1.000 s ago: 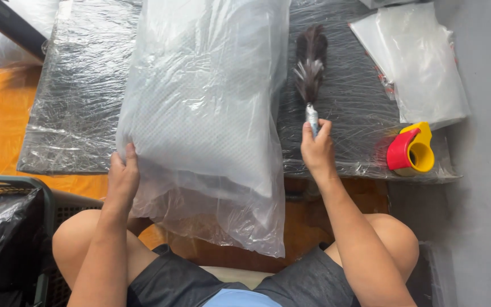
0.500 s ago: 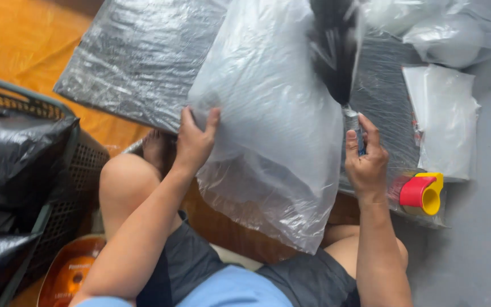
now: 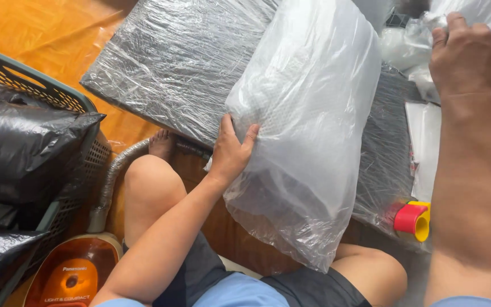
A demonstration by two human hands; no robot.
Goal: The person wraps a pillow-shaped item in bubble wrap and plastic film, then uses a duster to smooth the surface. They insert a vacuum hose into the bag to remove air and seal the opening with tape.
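Note:
A white pillow in a loose clear plastic bag lies across a low dark table wrapped in clear film. My left hand presses flat against the bag's left side near the table's front edge. My right hand is raised at the top right, seen from the back, with its fingers curled into a fist. Dark feathers of a feather duster show just past it at the top edge; the handle is hidden inside the fist. My bare knees are under the bag's loose end.
A red and yellow tape dispenser sits on the table's right front corner, beside flat clear bags. A green basket with black plastic bags stands at the left. An orange vacuum cleaner and its grey hose lie by my left leg.
My right hand has lifted the duster off the table and up to the top right. My left hand has slid along the bagged pillow. The view has swung left.

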